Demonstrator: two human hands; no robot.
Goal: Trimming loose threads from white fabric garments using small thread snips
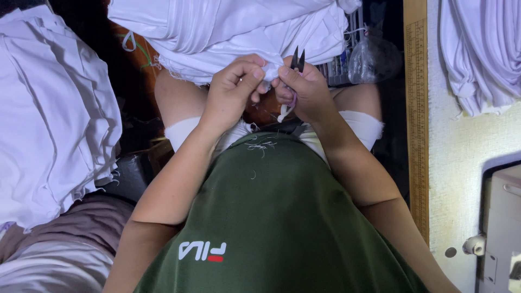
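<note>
1. White fabric [239, 32] lies heaped over our knees; our left hand [233, 92] pinches its frayed edge.
2. Our right hand [306, 89] grips one pair of black snips [298, 58] — blades up.
3. Risk, we judge — blades nicking cloth or fingertips.
4. Count: two hands, one wooden ruler [417, 108].

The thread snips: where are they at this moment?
In the head view, the thread snips sit in the right hand, just right of centre near the top, black tips pointing up against the white fabric beside the left hand.
</note>
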